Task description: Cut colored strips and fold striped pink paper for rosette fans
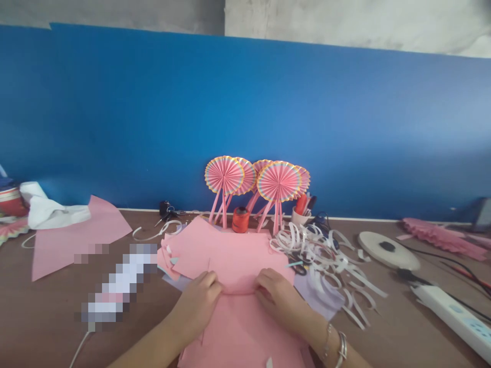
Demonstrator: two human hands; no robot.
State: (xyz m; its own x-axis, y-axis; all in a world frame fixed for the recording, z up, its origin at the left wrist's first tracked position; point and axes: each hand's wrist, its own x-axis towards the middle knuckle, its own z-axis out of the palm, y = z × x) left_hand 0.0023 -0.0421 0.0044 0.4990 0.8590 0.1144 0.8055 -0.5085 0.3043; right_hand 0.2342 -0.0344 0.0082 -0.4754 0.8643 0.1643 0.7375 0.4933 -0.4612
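Pink paper sheets (245,327) lie in a layered pile at the front centre, with a raised fold or edge running between my hands. My left hand (201,299) pinches the paper at the left end of that fold, its fingers closed. At the right end, my right hand (278,296) is closed on the same paper, thumb and fingers together. Behind the pile stand round pleated pink paper fans (279,182) on pink sticks, beside a red spool (241,221).
Curled white strips (333,255) heap on the right, near a pale round disc (388,250) and a white power strip (454,319). At left lie another pink sheet (76,243) and white cloth (57,212). A blue panel (153,117) rises behind the table.
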